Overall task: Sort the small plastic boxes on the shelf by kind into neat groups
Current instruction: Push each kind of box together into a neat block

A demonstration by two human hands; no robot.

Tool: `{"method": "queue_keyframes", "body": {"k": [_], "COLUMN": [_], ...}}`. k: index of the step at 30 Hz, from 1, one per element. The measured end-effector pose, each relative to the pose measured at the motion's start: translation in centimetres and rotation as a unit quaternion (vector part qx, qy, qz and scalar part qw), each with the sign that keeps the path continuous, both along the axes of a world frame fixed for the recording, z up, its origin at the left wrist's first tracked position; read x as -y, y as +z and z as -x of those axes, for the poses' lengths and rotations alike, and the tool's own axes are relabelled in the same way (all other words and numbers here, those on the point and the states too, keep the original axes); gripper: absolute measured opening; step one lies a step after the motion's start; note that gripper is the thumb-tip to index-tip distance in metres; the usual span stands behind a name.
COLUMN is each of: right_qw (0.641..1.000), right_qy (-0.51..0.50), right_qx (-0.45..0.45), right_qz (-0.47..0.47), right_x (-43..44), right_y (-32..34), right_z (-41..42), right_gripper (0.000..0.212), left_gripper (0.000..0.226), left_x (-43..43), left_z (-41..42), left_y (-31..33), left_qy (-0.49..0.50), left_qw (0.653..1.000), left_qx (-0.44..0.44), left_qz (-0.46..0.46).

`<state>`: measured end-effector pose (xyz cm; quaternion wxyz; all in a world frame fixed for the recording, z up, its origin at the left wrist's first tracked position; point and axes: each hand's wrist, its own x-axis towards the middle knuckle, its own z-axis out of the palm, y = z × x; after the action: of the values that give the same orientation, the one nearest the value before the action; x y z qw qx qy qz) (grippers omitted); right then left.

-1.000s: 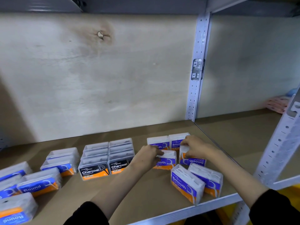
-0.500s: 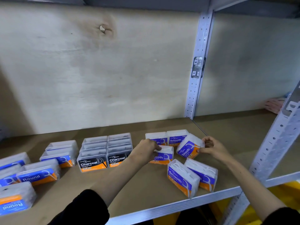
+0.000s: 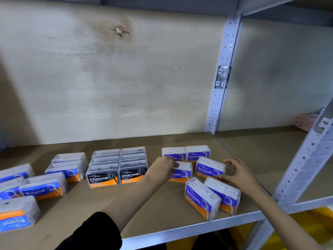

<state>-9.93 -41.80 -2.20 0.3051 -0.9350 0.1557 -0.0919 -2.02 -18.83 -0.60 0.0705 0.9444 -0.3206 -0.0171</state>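
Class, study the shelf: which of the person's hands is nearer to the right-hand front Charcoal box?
Left. The left hand is just right of that Charcoal box, holding a Smooth box; the right hand is farther right, at a tilted Smooth box's far end.

Charcoal boxes (image 3: 102, 177): six, in one block two wide and three deep.
Smooth boxes (image 3: 201, 197): six, right of the Charcoal boxes, in three pairs.
Round boxes (image 3: 42, 189): six, left of the Charcoal boxes. Two labels read Round; the others are turned away or cut off by the frame edge.
Boxes in all: eighteen.
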Motion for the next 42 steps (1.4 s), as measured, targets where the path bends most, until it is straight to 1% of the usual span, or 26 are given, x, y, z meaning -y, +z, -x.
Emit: {"method": "queue_keyframes", "body": {"k": [3, 6, 11, 14, 20, 27, 30, 33, 35, 37, 39, 41, 42], "right_qw": [0.992, 0.984, 0.973, 0.969, 0.966, 0.967, 0.972, 0.979, 0.983, 0.983, 0.98, 0.975, 0.972], "right_qy": [0.066, 0.083, 0.115, 0.125, 0.118, 0.115, 0.108, 0.097, 0.104, 0.129, 0.159, 0.183, 0.192], "right_qx": [-0.039, -0.055, -0.062, -0.067, -0.068, -0.064, -0.059, -0.055, -0.051, -0.045, -0.055, -0.089, -0.107], "right_qz": [0.103, 0.151, 0.191, 0.202, 0.219, 0.218, 0.199, 0.169, 0.143, 0.126, 0.104, 0.086, 0.079], "right_x": [-0.3, -0.4, -0.6, -0.9, -1.3, -1.5, -1.7, -1.6, -1.2, -0.9, -0.7, -0.6, -0.6], "right_y": [0.9, 1.4, 2.1, 1.9, 1.6, 1.6, 1.8, 2.4, 3.1, 3.9, 4.7, 5.3, 5.5], "right_z": [-0.1, -0.8, -2.4, -3.6, -5.4, -5.8, -5.5, -4.9, -4.1, -2.9, -1.3, 0.3, 1.0], "right_gripper": [0.049, 0.048, 0.048, 0.051, 0.054, 0.054, 0.053, 0.049, 0.042, 0.031, 0.023, 0.023, 0.025], "left_gripper": [0.04, 0.042, 0.041, 0.04, 0.04, 0.043, 0.043, 0.045, 0.047, 0.044, 0.037, 0.035, 0.039], "left_x": [0.1, 0.3, 1.1, 1.5, 1.7, 1.6, 1.3, 1.1, 1.1, 1.1, 1.2, 1.3, 1.3], "left_z": [0.4, 0.7, 0.7, 0.5, -0.3, -1.0, -1.3, -1.6, -1.5, -0.9, 0.1, 1.4, 2.0], "left_y": [-0.2, -0.4, -0.7, -0.7, -0.8, -1.0, -0.8, -0.1, 0.5, 1.3, 2.1, 2.8, 3.0], "left_qy": [0.003, 0.012, 0.034, 0.046, 0.053, 0.045, 0.035, 0.018, -0.001, -0.043, -0.12, -0.19, -0.215], "left_qw": [1.0, 1.0, 0.999, 0.998, 0.998, 0.998, 0.998, 0.999, 1.0, 0.999, 0.991, 0.976, 0.969], "left_qx": [0.003, 0.011, 0.027, 0.033, 0.042, 0.051, 0.05, 0.03, 0.022, 0.009, -0.029, -0.089, -0.113], "left_qz": [-0.002, 0.0, -0.011, -0.011, -0.013, -0.004, -0.005, -0.013, -0.009, 0.019, 0.052, 0.06, 0.048]}}
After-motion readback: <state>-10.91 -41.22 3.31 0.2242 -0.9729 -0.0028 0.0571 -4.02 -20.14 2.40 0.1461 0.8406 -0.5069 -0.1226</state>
